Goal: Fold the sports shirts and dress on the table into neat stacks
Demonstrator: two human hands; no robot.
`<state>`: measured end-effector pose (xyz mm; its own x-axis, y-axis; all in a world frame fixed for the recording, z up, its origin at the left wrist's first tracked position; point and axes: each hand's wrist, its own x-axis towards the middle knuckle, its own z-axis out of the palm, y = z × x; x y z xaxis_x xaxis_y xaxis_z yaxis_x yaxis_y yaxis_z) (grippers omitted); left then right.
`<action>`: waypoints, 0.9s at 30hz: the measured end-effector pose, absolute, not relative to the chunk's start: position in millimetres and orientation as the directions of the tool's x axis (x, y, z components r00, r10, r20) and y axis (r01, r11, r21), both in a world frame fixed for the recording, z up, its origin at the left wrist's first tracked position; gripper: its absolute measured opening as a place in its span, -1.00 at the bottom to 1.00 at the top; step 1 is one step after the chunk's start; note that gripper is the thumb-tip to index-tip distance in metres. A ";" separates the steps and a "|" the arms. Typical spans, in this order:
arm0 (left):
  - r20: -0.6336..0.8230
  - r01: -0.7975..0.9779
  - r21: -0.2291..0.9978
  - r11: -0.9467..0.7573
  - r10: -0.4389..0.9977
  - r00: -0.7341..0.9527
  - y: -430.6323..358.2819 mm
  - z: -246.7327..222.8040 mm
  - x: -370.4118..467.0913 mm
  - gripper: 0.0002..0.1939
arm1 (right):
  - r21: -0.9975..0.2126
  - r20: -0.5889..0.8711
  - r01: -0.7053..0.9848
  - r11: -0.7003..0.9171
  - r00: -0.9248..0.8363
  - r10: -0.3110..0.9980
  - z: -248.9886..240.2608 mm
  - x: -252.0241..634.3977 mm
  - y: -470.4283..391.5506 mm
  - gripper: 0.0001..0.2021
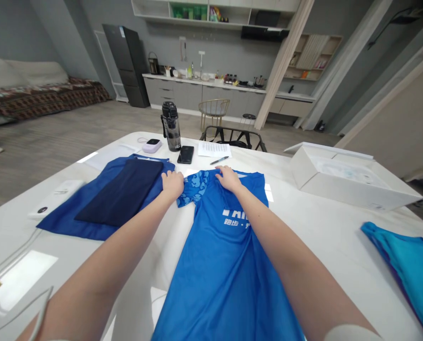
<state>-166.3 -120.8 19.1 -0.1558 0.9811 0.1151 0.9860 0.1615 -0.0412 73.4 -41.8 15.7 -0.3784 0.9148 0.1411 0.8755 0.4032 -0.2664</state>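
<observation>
A bright blue T-shirt (218, 265) with white lettering lies on the white table (325, 237), its lower part toward me. My left hand (172, 183) has its fingers closed at the end of the patterned left sleeve (193, 186). At the collar and shoulder, my right hand (228, 178) grips the shirt's fabric between thumb and fingers. The right side of the shirt is partly folded over the chest print. Left of it, a folded dark navy garment (122, 192) rests on a larger blue garment (62, 220).
Along the far side are a bottle (171, 128), phone (186, 155), lilac device (152, 146), paper (214, 150) and pen (219, 160). An open white box (346, 184) stands right, beyond teal fabric (406, 265). A white device (57, 198) and cables lie left.
</observation>
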 end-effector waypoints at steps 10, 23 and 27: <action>0.005 0.782 0.621 0.051 0.998 -0.070 -134.1 47.7 -194.4 -0.73 | -0.360 0.079 0.797 0.486 -0.493 0.866 3.7 41.8 10.9 -0.85; -0.022 0.108 0.994 -0.009 0.960 0.281 -136.0 110.3 29.7 -0.84 | -0.895 -0.004 0.436 0.090 -0.211 0.978 41.6 195.3 -22.2 -0.64; -0.089 0.267 0.964 0.009 0.954 0.286 -128.2 69.8 83.9 -0.78 | -0.928 -0.292 0.273 -0.254 -0.106 0.951 28.4 255.5 -68.5 -0.41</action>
